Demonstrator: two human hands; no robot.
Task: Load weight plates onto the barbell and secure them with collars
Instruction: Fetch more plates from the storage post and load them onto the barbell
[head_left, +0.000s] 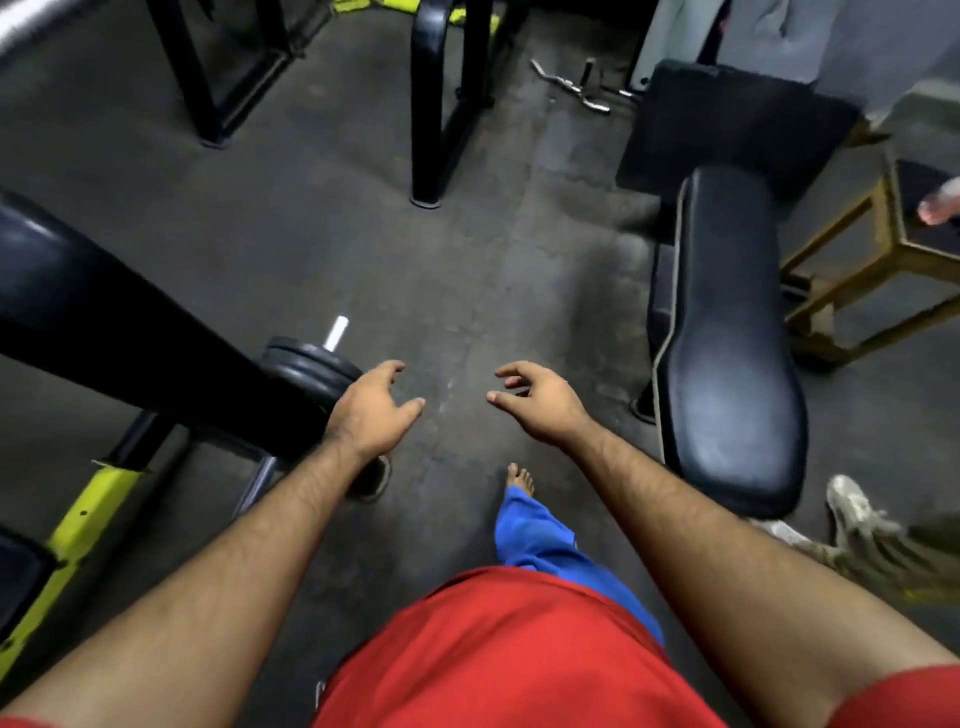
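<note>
At far left, a black padded bench (104, 312) slants across the view and hides most of the barbell. Past its lower edge, black weight plates (306, 366) sit stacked on the bar; bare sleeve end (336, 331) protrudes beyond them. No collar visible there, so plates judged loaded but unsecured. Left hand (371, 410) hangs just beside the plates, fingers loosely spread, holding nothing; contact with plates cannot be confirmed. Bare floor (457, 291) between the hands. Right hand (540, 400), apart from the left, fingers curled but wide, also empty. Further right, a second black bench (727, 338). Both hands free, likely in readiness to fetch a collar or another plate; neither is in view nearby.
</note>
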